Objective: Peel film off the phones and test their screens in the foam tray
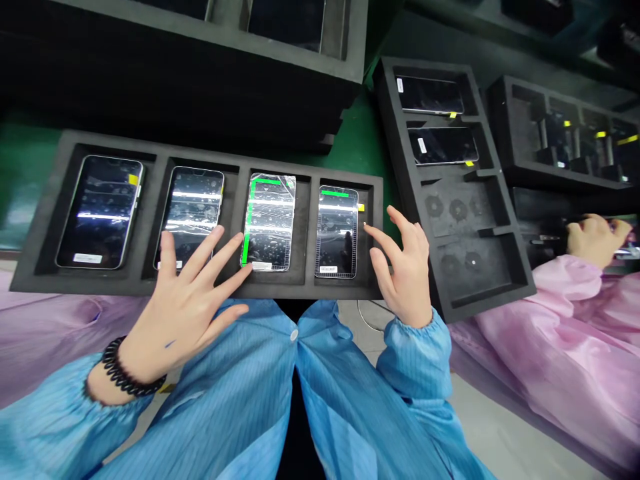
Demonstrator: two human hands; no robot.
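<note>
Before me lies a black foam tray point(231, 220) with smartphones in its compartments. The leftmost phone point(101, 213) has a dark screen, a yellow tab and a white label. My left hand point(193, 293) is spread over the front of the second phone point(195, 200), partly hiding it, with fingertips reaching the edge of the third phone point(270, 223). That third phone shows a green bar along its left and top. A shorter green bar crosses the top of the rightmost phone point(336, 233). My right hand point(403, 263) holds nothing, fingers apart, just right of that phone near its yellow tab.
Another foam tray point(480, 220) at the right carries two dark phones in its upper compartments. Beyond it is a further tray point(520, 150) with phones. Stacked black trays point(300, 63) rise at the back left. A co-worker's hand point(597, 237) in a pink sleeve is at far right.
</note>
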